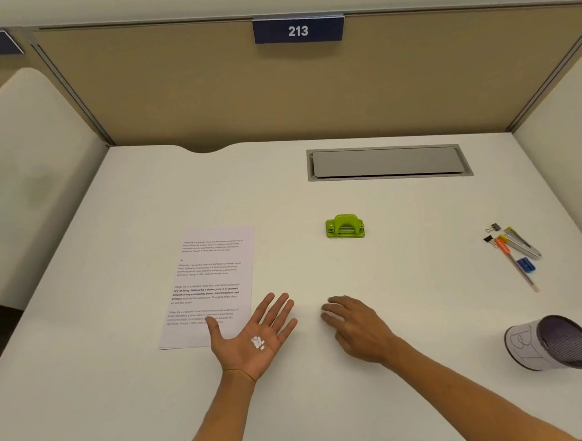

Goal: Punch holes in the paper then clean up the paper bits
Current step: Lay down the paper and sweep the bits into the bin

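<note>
A printed sheet of paper (pixel 211 283) lies flat on the white desk (pixel 122 384), left of centre. A small green hole punch (pixel 345 227) stands further back near the middle. My left hand (pixel 255 335) is held palm up over the paper's lower right corner, fingers straight, with several small white paper bits (pixel 258 343) lying on the palm. My right hand (pixel 354 325) is palm down just to the right, its fingers loosely bent and touching the desk surface, holding nothing.
A mesh cup (pixel 552 342) lies on its side at the right front. Pens, a marker and binder clips (pixel 513 251) lie at the right edge. A grey cable hatch (pixel 388 162) is set in the desk's back. Partition walls enclose three sides.
</note>
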A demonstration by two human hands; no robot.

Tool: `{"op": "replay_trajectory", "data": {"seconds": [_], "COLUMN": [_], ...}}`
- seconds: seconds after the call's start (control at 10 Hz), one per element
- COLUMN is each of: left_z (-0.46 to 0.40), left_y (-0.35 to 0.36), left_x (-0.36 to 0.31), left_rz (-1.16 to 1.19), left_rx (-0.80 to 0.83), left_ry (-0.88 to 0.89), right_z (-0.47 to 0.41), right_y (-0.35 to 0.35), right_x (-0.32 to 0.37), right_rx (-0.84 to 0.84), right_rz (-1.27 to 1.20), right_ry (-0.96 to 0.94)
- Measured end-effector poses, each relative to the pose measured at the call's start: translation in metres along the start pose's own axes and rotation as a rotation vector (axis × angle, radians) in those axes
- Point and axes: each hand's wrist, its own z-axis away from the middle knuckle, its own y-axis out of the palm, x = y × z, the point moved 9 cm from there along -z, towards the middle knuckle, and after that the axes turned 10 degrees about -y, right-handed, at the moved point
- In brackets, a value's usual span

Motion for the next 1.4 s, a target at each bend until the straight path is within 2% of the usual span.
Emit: {"op": "replay_trajectory", "data": {"seconds": [0.1,0.2,0.3,0.4,0.5,0.6,0.7,0.8,1.0,1.2,1.3,1.4], "left_z": [-0.002,-0.004,-0.006,-0.006,-0.006,-0.006,-0.005,-0.005,0.001,0.007,0.007,0.003], "left_y": [0.003,0.004,0.006,0.005,0.005,0.004,0.001,-0.002,0.0,-0.007,-0.012,-0.011], "left_x": [0.003,0.007,0.011,0.015,0.018,0.019,0.019,0.02,0.015,0.009,0.01,0.014], "left_rz": [-0.004,-0.01,-0.007,-0.015,-0.012,-0.008,0.003,0.008,-0.009,-0.015,-0.012,-0.014], "left_rx": [0.008,0.013,0.014,0.006,0.006,0.002,-0.008,-0.022,-0.018,-0.037,-0.046,-0.045], "left_ry": [-0.001,-0.01,-0.02,-0.032,-0.038,-0.04,-0.034,-0.038,-0.023,-0.018,-0.023,-0.041], "right_z": [0.0,0.019,0.04,0.048,0.053,0.084,0.112,0.107,0.056,0.035,0.011,-0.004], "right_y": [0.028,0.052,0.056,0.046,0.031,0.02,0.037,0.065,0.066,0.028,0.023,0.022], "right_x": [0.026,0.029,0.014,-0.007,-0.023,-0.038,-0.025,0.001,0.007,-0.019,-0.016,0.002], "right_rx": [0.199,0.281,0.277,0.261,0.146,-0.056,-0.048,0.097,0.129,-0.127,-0.027,0.086], "right_rz": [0.003,0.016,0.047,0.033,-0.025,-0.107,-0.091,-0.062,-0.069,-0.231,-0.209,-0.021], "right_ry": [-0.08,0.026,0.169,0.303,0.415,0.647,0.732,0.677,0.695,0.627,0.398,0.183]}}
